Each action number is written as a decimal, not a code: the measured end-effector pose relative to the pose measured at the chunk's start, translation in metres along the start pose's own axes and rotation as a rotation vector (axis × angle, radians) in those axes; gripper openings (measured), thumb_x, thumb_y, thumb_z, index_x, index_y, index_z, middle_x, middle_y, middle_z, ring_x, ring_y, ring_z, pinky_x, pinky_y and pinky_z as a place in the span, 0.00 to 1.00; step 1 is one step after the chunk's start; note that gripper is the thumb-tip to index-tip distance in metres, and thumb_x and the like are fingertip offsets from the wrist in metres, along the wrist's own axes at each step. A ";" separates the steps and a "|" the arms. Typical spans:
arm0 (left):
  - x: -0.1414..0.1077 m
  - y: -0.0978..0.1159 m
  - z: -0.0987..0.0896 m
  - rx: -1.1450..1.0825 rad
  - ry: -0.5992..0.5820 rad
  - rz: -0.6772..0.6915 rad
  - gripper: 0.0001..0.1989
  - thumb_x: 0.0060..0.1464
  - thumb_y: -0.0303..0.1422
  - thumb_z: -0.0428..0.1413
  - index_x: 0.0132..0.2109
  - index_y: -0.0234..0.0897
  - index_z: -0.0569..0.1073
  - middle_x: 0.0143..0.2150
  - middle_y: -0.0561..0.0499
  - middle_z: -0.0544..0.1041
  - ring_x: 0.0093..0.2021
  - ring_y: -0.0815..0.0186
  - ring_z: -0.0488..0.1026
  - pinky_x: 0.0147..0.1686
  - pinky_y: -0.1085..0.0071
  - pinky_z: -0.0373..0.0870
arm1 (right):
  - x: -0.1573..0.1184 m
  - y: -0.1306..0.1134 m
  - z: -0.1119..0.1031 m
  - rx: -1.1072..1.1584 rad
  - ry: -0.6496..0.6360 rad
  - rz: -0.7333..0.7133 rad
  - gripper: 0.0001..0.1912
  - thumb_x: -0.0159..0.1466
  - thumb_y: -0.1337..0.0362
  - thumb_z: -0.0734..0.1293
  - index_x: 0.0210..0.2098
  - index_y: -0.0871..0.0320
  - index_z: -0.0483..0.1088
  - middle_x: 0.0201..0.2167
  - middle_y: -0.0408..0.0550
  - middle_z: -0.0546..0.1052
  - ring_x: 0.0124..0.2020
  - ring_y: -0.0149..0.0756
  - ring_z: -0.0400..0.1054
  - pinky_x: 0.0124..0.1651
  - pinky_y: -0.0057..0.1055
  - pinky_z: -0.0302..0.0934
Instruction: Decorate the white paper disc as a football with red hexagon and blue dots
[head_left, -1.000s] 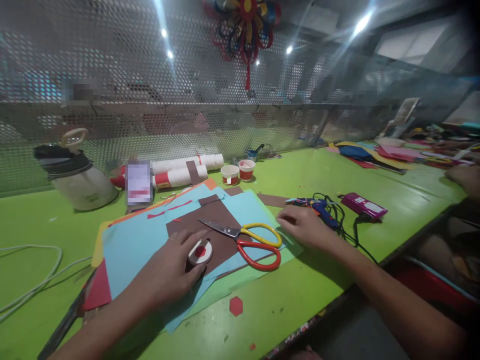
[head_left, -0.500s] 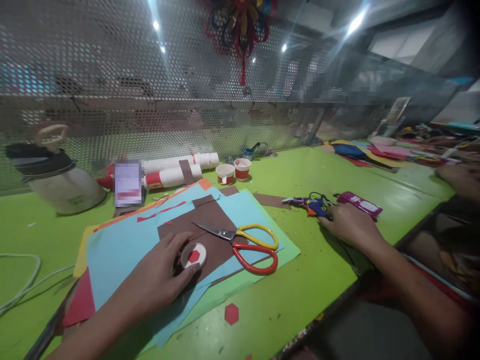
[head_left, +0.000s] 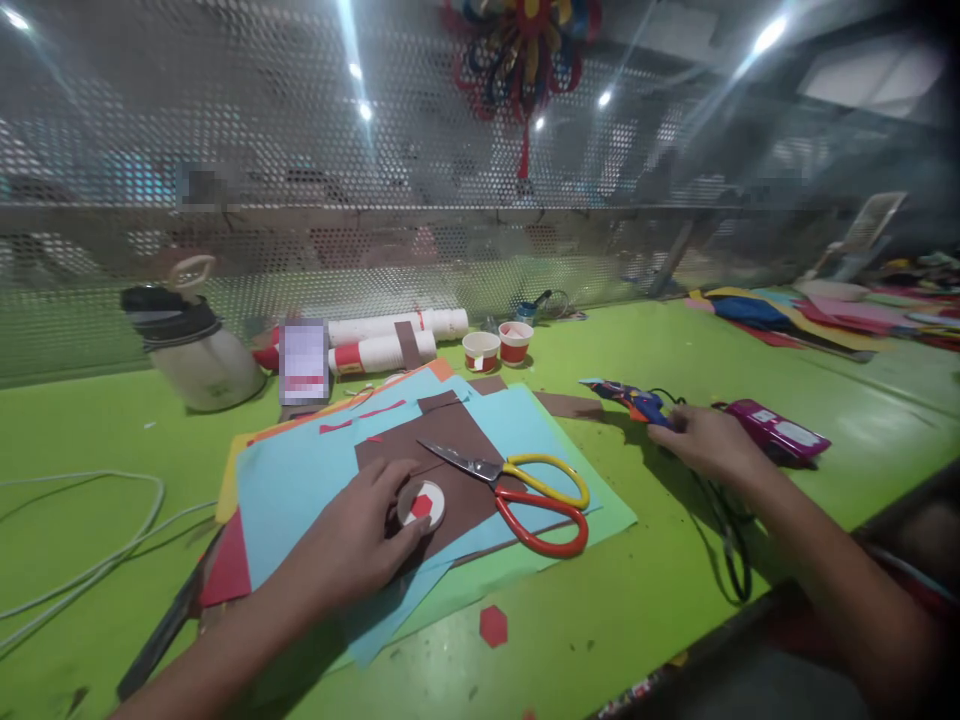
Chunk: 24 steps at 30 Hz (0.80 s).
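Note:
My left hand rests on the stacked papers, thumb and fingers around a round white piece with a red hexagon on it. My right hand grips the handle end of a blue glue gun, whose nozzle points left. A black cable hangs below that hand. Scissors with one yellow and one red handle lie partly open on brown paper, over light blue sheets. Nearer the front edge, a loose red hexagon lies on the green table.
A pink-purple device sits right of my right hand. Behind the papers stand two paper cups, white cup stacks, a phone and a jug. Coloured sheets lie at the back right; a pale cable runs left.
My right hand has lifted the glue gun off the table, its cable now hanging in a loop. My left hand keeps hold of the round piece. The view has shifted left.

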<state>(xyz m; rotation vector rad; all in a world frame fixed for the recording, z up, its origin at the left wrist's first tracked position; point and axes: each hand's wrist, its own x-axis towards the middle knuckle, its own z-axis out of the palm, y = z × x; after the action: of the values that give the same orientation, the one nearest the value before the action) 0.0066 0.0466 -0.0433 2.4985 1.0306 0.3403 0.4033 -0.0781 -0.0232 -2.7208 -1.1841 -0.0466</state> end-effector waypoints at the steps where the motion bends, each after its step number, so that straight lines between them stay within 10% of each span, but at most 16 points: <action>1: 0.000 0.000 0.000 0.001 -0.004 0.004 0.20 0.59 0.43 0.50 0.56 0.41 0.66 0.46 0.46 0.72 0.40 0.56 0.71 0.38 0.62 0.67 | 0.001 -0.001 -0.002 0.061 0.008 -0.009 0.14 0.59 0.54 0.63 0.26 0.57 0.73 0.28 0.55 0.79 0.30 0.47 0.73 0.28 0.34 0.59; 24: 0.012 0.013 -0.046 -0.702 0.402 -0.172 0.14 0.49 0.44 0.59 0.32 0.36 0.79 0.31 0.47 0.79 0.34 0.59 0.73 0.36 0.67 0.67 | 0.009 -0.130 -0.018 1.120 0.013 -0.425 0.22 0.52 0.46 0.71 0.31 0.61 0.75 0.26 0.47 0.78 0.28 0.34 0.72 0.33 0.32 0.66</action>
<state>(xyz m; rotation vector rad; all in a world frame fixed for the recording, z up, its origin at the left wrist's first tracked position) 0.0063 0.0597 0.0043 1.7337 1.0274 0.9873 0.3149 0.0123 0.0149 -1.4875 -1.2268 0.4105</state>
